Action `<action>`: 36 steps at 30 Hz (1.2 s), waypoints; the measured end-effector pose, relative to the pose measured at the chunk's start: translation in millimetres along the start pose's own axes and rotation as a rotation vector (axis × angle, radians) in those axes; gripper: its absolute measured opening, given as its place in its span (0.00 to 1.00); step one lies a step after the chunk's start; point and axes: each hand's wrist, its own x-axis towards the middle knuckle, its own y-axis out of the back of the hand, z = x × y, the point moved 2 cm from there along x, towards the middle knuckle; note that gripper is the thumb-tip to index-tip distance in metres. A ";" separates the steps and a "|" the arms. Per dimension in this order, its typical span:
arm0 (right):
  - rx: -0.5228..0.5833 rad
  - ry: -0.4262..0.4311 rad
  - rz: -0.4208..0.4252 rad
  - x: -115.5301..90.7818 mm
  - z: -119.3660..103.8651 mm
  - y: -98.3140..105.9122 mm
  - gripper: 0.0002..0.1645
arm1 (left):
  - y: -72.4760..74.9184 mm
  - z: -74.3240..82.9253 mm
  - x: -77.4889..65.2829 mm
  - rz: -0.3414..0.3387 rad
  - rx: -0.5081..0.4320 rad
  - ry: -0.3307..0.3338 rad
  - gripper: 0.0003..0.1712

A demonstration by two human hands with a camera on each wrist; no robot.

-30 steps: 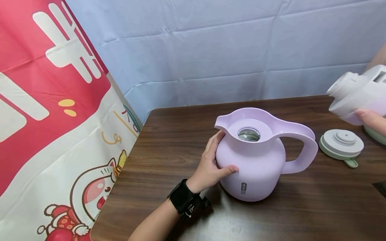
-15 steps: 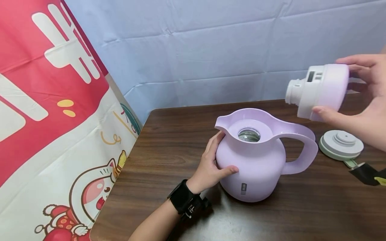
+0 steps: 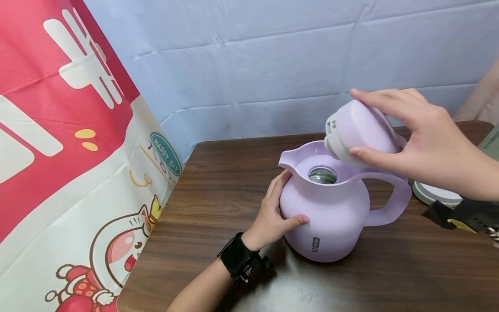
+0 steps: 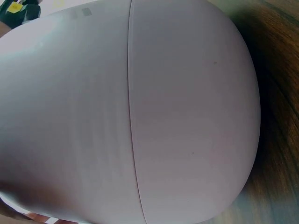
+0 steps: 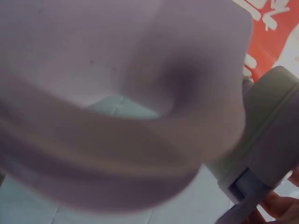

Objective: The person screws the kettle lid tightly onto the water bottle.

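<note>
A lilac thermos jug point(image 3: 327, 216) stands upright on the wooden table, its round mouth uncovered and its handle to the right. My left hand point(image 3: 270, 212) holds the left side of its body, thumb across the front. Above the right part of the rim, my right hand point(image 3: 425, 130) grips a lilac and white lid point(image 3: 362, 130) by its sides. The lid is tilted, its lower edge overlapping the rim in the head view. Smooth jug body point(image 4: 187, 112) fills most of the left wrist view. In the right wrist view, the blurred jug handle point(image 5: 117, 154) crosses in front, with the lid point(image 5: 271, 135) at right.
A white disc-shaped lid with a green rim point(image 3: 436, 195) lies behind the handle, partly covered by my right wrist. A pale green object point(image 3: 492, 143) shows at the right edge. Blue cloth point(image 3: 273, 69) hangs behind the table point(image 3: 187, 216); a printed banner point(image 3: 93, 182) hangs at left.
My right hand has brought the lid leftward from the right edge to the jug's rim, turning its narrow end from sideways to downward. My left hand and the jug have stayed in place.
</note>
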 end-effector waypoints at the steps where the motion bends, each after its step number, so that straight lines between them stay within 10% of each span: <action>1: -0.017 0.036 -0.006 5.5 -32.5 3.3 0.63 | 0.2 0.0 -0.1 0.001 0.001 0.002 0.57; 4: 0.011 0.043 -0.044 17.9 -121.5 15.0 0.57 | 0.8 0.3 -0.4 0.002 0.005 0.011 0.57; 8: 0.038 0.041 -0.087 25.4 -164.8 16.7 0.52 | 1.4 0.7 -1.1 0.001 0.014 0.022 0.57; 36: 0.014 0.007 -0.424 27.5 -175.3 -3.6 0.44 | -1.9 1.4 2.7 -0.029 -0.004 0.036 0.57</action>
